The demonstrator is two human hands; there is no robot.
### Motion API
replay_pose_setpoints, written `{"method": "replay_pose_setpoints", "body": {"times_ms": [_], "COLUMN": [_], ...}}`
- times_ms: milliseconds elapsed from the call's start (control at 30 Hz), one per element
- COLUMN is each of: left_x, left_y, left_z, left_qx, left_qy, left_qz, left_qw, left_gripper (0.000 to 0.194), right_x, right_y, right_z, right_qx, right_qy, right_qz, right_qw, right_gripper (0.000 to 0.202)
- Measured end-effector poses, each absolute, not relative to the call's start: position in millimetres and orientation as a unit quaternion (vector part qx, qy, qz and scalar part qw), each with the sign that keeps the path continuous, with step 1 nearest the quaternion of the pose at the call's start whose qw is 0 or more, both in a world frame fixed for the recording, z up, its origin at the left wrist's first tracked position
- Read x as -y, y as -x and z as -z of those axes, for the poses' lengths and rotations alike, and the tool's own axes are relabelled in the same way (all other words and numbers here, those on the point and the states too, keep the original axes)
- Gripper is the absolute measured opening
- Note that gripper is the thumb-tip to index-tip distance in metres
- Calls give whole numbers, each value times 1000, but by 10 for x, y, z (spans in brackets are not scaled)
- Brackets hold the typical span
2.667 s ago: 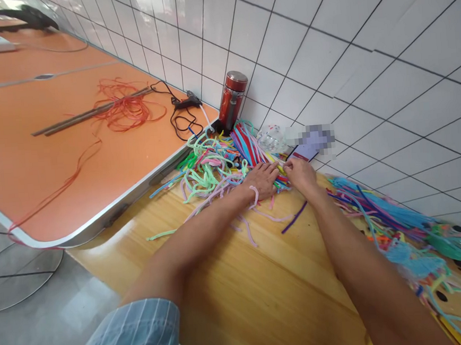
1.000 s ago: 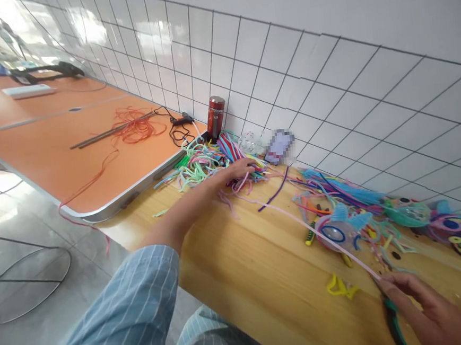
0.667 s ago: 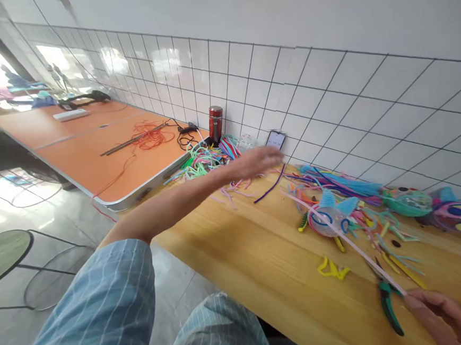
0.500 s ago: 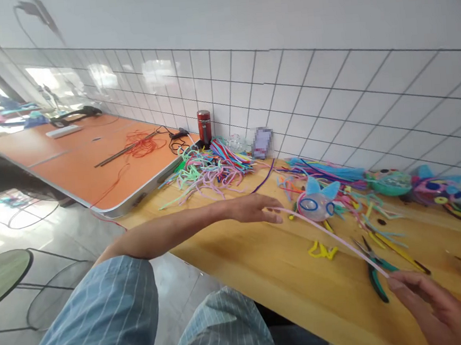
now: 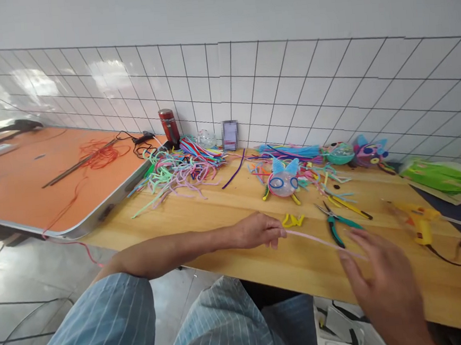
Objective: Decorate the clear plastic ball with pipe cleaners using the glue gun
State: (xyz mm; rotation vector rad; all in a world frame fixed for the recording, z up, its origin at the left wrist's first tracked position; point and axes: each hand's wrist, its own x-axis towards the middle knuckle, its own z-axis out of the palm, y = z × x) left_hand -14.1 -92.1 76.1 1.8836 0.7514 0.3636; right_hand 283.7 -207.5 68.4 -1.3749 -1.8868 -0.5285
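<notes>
Clock directions take the person as facing twelve. The left hand [image 5: 259, 230] is clamped at the fingertips on one end of a pink pipe cleaner [image 5: 311, 237], above the near edge of the wooden table [image 5: 233, 204]. The strip runs from there toward between three and four o'clock, to the right hand [image 5: 386, 282].

Change noted: half a second ago the right hand pinched its end; now its thumb and fingers stand apart, motion-blurred. Contact with the strip cannot be determined. In my judgement, the left grip now carries the piece.

From the left hand, the eared ball figure [image 5: 283, 183] stands at one o'clock, the pipe-cleaner pile [image 5: 190, 170] at ten. From the right, pliers [image 5: 331, 219] lie near eleven.
</notes>
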Motion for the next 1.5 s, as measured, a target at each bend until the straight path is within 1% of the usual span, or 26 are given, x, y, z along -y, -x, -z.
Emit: {"method": "replay_pose_setpoints", "body": {"times_ms": [100, 200, 300, 467, 567, 700, 800, 967, 1167, 1333, 1433, 1500], "left_x": [947, 888, 774, 619, 555, 451, 377, 323, 379, 347, 320, 316], "left_y": [-53, -139, -96, 48, 92, 138, 179, 216, 198, 224, 244, 245], "left_z": [-780, -786, -752, -580, -481, -421, -390, -268, -101, -51, -58, -75], "left_qx": [-254, -232, -243, -256, -263, -259, -254, -271, -259, -299, -300, -293], "left_qy": [-842, -863, -863, -847, -843, -850, -856, -849, -864, -869, -872, -873], "left_qz": [-165, -173, -174, -177, -181, -201, -213, -224, -225, -209, -214, -217], "left_qw": [447, 415, 408, 431, 432, 412, 396, 395, 370, 335, 322, 324], "left_gripper": [32, 31, 31, 36, 36, 32, 30, 35, 39, 45, 42, 38], "right_x": [1936, 1791, 1709, 1638, 1562, 1436, 1359, 1291, 1213, 1137, 1115, 1108], "right_y": [-2538, -2442, -2488, -2504, -2459, -2468, -2524, -2552, -2359, -2280, -2292, -2301], "right_z": [-609, -580, -609, -683, -693, -678, -658, -600, -585, -636, -641, -629], "right_qx": [778, 785, 763, 735, 724, 711, 707, 703, 718, 709, 705, 708], "right_qy": [505, 515, 542, 567, 579, 604, 619, 631, 611, 622, 629, 624], "right_qz": [131, 29, -40, -93, -122, -147, -141, -112, -155, -174, -170, -155], "right_qw": [350, 342, 349, 360, 354, 328, 312, 307, 294, 284, 280, 293], "right_gripper": [34, 37, 42, 41, 43, 46, 42, 40, 37, 43, 41, 40]}}
